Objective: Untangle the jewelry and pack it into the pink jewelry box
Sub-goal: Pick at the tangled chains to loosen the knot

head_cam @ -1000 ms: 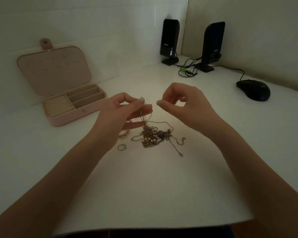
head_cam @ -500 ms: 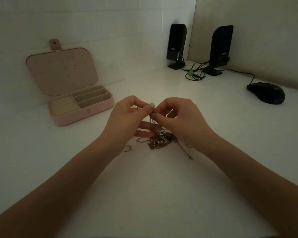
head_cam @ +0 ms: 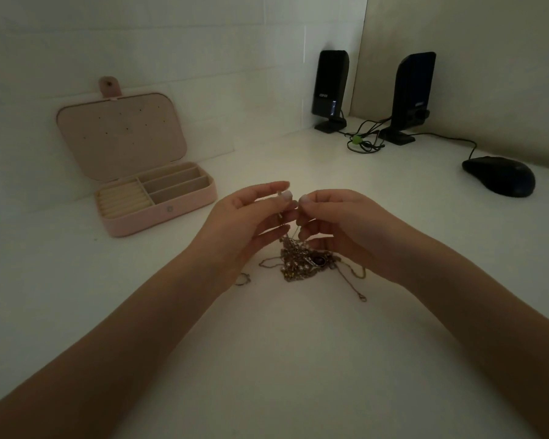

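A tangled heap of gold chains and beads [head_cam: 301, 264] lies on the white desk [head_cam: 267, 359], with a dark red stone in it. A thin chain rises from the heap to my fingers. My left hand [head_cam: 251, 223] pinches the chain between thumb and forefinger. Right beside it, fingertips nearly touching, my right hand [head_cam: 339, 226] pinches the same chain. A small ring [head_cam: 243, 279] lies left of the heap, partly hidden by my left wrist. The pink jewelry box [head_cam: 184, 205] stands open at the back left, its lid up and its compartments bare.
Two black speakers [head_cam: 330, 90] [head_cam: 412, 96] stand at the back against the wall, with a bundle of cables [head_cam: 362, 144] between them. A black computer mouse [head_cam: 499, 180] lies at the right. One loose chain end [head_cam: 358, 294] trails right of the heap.
My right hand has come in from the right and taken hold of the chain next to my left hand. Both hands now hold it together above the heap.
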